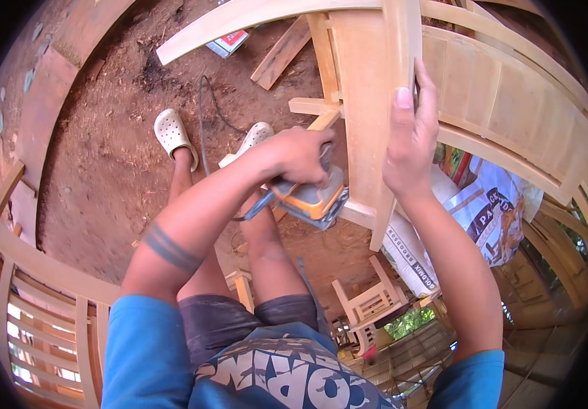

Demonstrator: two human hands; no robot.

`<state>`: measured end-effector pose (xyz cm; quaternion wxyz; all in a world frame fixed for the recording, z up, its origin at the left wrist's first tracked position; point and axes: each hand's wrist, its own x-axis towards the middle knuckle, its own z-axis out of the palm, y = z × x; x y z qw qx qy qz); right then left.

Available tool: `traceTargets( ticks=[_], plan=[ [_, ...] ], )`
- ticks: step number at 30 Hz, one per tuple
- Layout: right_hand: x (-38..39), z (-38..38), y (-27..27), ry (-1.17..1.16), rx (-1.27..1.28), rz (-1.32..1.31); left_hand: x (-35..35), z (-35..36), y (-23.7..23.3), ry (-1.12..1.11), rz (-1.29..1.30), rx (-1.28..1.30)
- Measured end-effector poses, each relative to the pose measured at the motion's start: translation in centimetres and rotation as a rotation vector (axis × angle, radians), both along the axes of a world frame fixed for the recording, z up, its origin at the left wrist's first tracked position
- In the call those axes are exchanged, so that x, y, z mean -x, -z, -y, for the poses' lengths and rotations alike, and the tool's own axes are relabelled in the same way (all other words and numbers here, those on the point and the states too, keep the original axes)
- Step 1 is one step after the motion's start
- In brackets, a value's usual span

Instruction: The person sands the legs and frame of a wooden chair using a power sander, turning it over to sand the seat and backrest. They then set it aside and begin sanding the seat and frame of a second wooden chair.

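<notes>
My left hand [301, 155] is wrapped round an orange and grey power sander [311, 198], which is tilted beside the pale wooden furniture frame. A dark cord runs from the sander's side. My right hand [413, 136] grips a long pale wooden board [398, 41] of that frame, with the thumb on its face and the fingers partly hidden by its edge. A wide flat panel [362, 102] stands between the two hands. Whether the sander's pad touches the wood cannot be made out.
A slatted wooden piece [41, 307] stands at lower left. A curved panelled backrest [498, 95] spans the upper right. White printed sacks [488, 211] lie beneath it. A loose plank [280, 54] rests on the dirt floor, near a small tin [228, 42]. A small chair [372, 300] is lower right.
</notes>
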<state>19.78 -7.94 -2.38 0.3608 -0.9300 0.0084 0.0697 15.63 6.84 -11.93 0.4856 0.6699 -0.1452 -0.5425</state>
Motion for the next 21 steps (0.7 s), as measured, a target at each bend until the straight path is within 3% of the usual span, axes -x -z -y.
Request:
traceTargets(
  ticks=[5,17,21],
  plan=[
    [0.1,0.0,-0.1,0.021,0.006,-0.013,2.2,-2.7,-0.4,-0.052,0.036,0.023],
    [0.1,0.1,0.0,-0.001,0.023,0.019,0.0,-1.4,-0.5,0.039,0.107,0.229],
    [0.1,-0.1,-0.1,0.002,0.018,0.036,-0.7,-0.7,-0.4,0.08,0.13,0.178]
  ],
)
